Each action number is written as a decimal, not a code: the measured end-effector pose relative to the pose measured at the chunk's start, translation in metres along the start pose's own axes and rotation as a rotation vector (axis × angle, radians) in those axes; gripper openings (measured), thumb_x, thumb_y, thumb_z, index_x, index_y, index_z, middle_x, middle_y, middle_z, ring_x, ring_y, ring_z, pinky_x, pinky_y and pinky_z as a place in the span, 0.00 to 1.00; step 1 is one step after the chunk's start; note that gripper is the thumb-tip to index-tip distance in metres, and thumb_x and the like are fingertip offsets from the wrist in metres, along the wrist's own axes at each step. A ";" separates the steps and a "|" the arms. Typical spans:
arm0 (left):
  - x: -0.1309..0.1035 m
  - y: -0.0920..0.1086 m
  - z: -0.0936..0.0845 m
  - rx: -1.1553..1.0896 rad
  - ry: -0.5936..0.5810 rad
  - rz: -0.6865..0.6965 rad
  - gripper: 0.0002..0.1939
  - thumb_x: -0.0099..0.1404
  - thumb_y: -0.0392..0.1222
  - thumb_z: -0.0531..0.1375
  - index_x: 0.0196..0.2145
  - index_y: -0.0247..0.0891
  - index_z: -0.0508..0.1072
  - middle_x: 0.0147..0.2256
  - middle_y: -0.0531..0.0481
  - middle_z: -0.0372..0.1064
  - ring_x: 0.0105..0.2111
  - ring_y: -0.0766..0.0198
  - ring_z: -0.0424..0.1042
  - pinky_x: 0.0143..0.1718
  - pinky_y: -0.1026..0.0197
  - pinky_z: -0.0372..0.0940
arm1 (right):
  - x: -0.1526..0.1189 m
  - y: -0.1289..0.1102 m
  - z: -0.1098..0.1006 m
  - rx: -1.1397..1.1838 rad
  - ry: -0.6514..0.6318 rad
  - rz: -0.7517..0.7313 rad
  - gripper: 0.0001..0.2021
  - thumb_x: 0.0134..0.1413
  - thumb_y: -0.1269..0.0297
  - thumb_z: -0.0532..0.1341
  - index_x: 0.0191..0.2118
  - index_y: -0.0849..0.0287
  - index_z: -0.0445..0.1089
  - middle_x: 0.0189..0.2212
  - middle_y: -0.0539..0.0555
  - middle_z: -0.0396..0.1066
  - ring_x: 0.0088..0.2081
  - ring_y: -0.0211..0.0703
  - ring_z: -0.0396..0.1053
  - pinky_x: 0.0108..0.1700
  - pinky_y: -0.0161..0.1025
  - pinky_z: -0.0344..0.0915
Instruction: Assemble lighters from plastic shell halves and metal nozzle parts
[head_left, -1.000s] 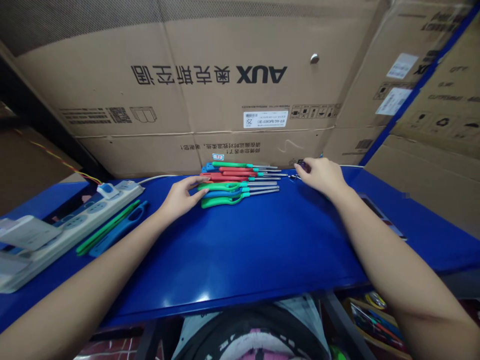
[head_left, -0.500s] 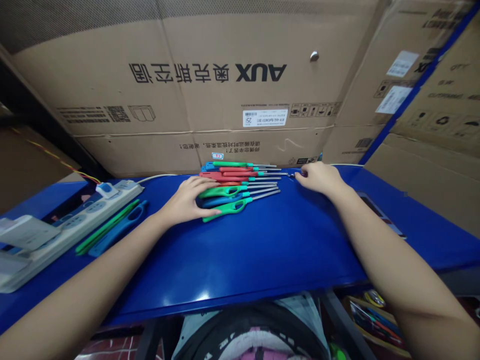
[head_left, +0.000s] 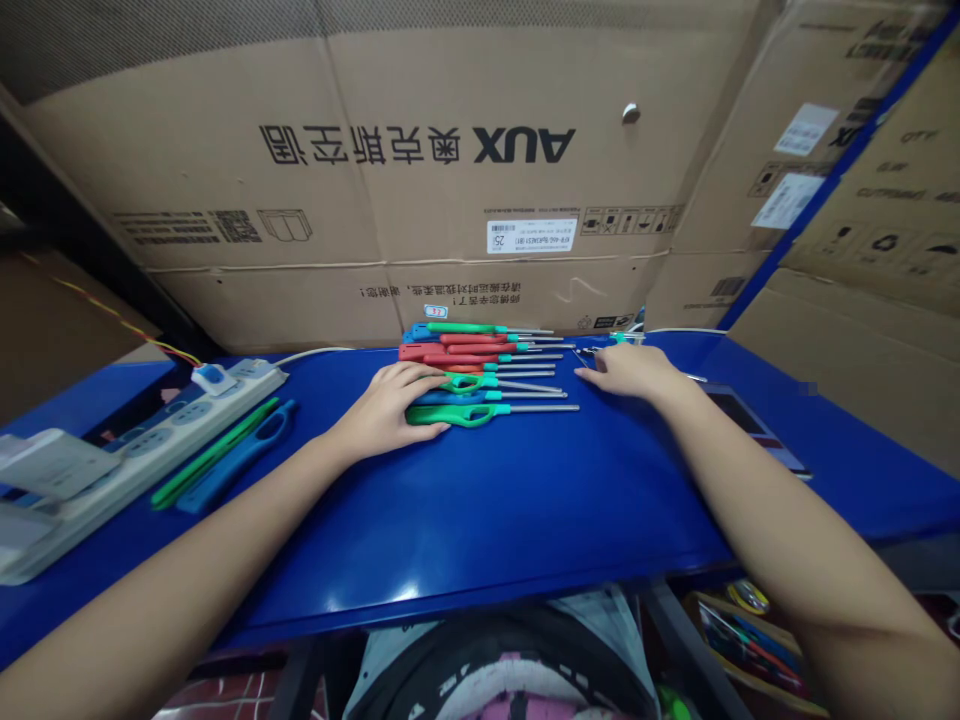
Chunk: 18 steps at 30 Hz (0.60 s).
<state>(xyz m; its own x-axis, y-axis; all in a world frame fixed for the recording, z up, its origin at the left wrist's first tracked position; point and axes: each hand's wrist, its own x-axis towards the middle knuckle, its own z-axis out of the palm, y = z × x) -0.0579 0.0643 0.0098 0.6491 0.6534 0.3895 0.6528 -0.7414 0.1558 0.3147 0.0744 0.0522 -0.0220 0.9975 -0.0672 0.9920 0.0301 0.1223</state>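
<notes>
Several long-nosed lighters lie side by side on the blue table (head_left: pixel 450 510), their metal tips pointing right. They include red lighters (head_left: pixel 480 349), a blue one and a front green lighter (head_left: pixel 461 413). My left hand (head_left: pixel 390 408) is curved around the handle ends of the nearer green and blue lighters, thumb at the front green one. To the right of the tips, my right hand (head_left: pixel 626 370) has its fingers bent down over small metal pieces (head_left: pixel 587 351); what they grip is too small to make out.
At the left are a white power strip (head_left: pixel 195 425) with plugs, a green lighter (head_left: pixel 214 455) and a blue lighter (head_left: pixel 240 455). A phone-like device (head_left: pixel 754 430) lies at right. A cardboard wall (head_left: pixel 450 220) stands behind.
The nearest lighters have straightened and shifted slightly right under my left hand. My right hand has moved a little nearer to me, uncovering small pieces behind it.
</notes>
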 end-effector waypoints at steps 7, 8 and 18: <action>0.000 0.001 0.008 0.010 0.054 -0.076 0.29 0.65 0.60 0.62 0.59 0.44 0.69 0.57 0.42 0.69 0.59 0.45 0.64 0.59 0.42 0.58 | -0.003 -0.028 0.014 0.369 0.030 -0.634 0.18 0.55 0.46 0.64 0.35 0.57 0.69 0.32 0.52 0.73 0.31 0.39 0.66 0.31 0.34 0.55; 0.000 0.000 0.009 0.015 0.064 -0.089 0.30 0.64 0.60 0.62 0.59 0.45 0.69 0.57 0.42 0.69 0.58 0.45 0.64 0.59 0.42 0.58 | -0.002 -0.032 0.017 0.347 0.044 -0.617 0.16 0.57 0.48 0.63 0.34 0.57 0.69 0.32 0.51 0.73 0.31 0.39 0.65 0.30 0.34 0.53; 0.010 -0.018 0.025 0.085 0.215 -0.128 0.26 0.66 0.52 0.63 0.58 0.41 0.69 0.59 0.41 0.67 0.59 0.48 0.65 0.60 0.45 0.60 | 0.015 -0.045 0.036 0.176 0.294 -0.377 0.12 0.63 0.53 0.60 0.36 0.57 0.71 0.36 0.54 0.77 0.35 0.44 0.71 0.29 0.35 0.49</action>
<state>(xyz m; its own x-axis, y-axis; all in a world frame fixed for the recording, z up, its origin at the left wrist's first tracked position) -0.0538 0.0881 -0.0116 0.4670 0.6865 0.5573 0.7607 -0.6332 0.1426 0.2743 0.0858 0.0105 -0.3918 0.8957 0.2101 0.9135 0.4059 -0.0267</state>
